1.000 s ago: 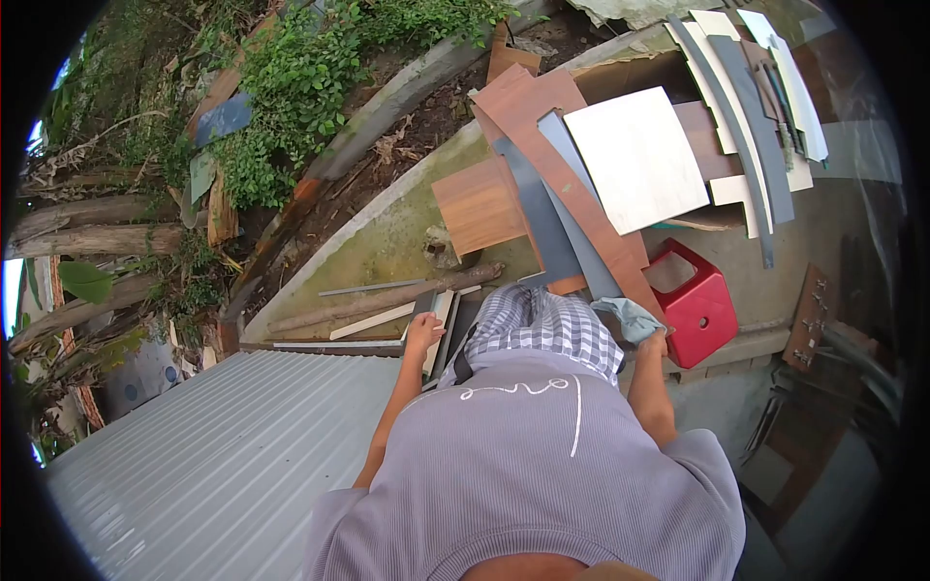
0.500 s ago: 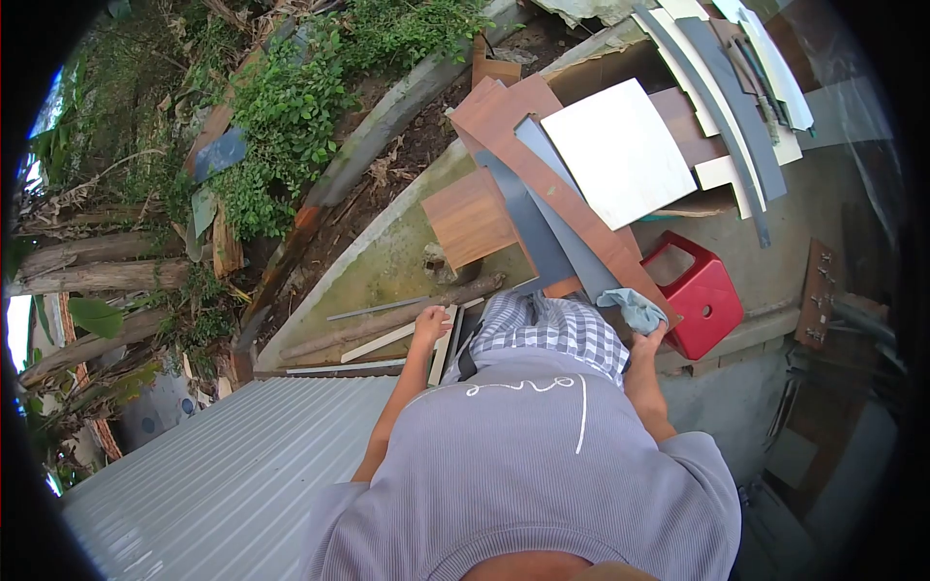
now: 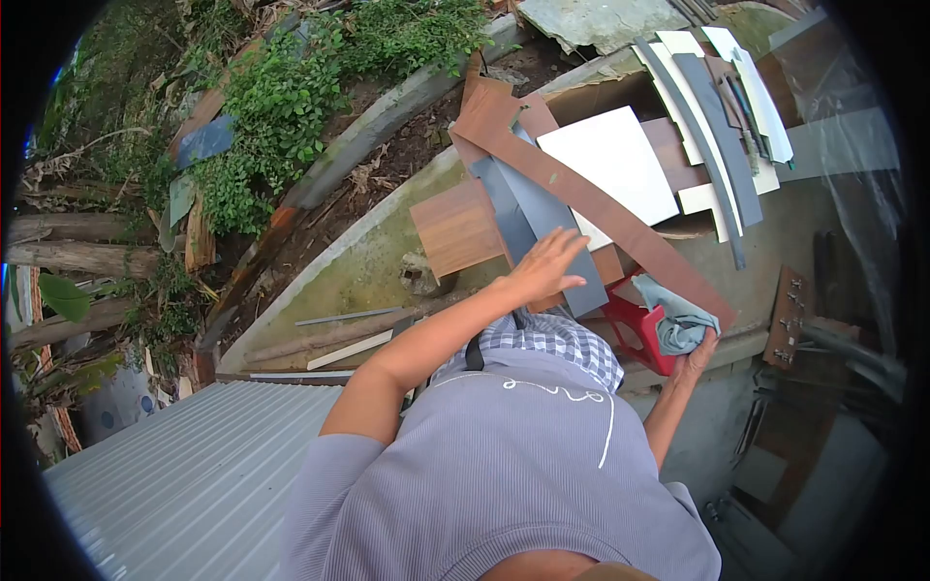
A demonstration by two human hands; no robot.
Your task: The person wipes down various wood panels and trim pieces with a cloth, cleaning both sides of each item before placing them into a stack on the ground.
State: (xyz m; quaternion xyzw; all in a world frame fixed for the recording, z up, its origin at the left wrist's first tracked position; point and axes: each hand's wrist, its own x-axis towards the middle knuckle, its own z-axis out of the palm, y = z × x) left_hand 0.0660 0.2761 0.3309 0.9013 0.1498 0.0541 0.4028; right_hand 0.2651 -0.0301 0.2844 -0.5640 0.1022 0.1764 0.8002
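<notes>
My right hand (image 3: 696, 358) is closed around a crumpled grey-blue cloth (image 3: 682, 327) near the lower end of a long brown board (image 3: 620, 218). The cloth touches or overlaps that end; whether my fingers also grip the board is hidden. With fingers stretched out and nothing in it, my left hand (image 3: 550, 265) hovers over or touches grey boards (image 3: 528, 208) beside the brown one; contact cannot be told. A white panel (image 3: 620, 169) lies just beyond the brown board. Partly covered by board and cloth, a red plastic stool (image 3: 635, 329) is below.
More white and grey strips (image 3: 712, 116) are stacked at upper right. A wood-grain panel (image 3: 455, 228) lies left of the grey boards. Corrugated metal sheeting (image 3: 203, 465) spans the lower left. Past a concrete curb (image 3: 378, 126) grow leafy plants (image 3: 291, 107).
My left hand has risen from beside my waist to the grey boards. My right hand has moved right with the cloth, and the brown board's lower end has shifted right, covering more of the stool.
</notes>
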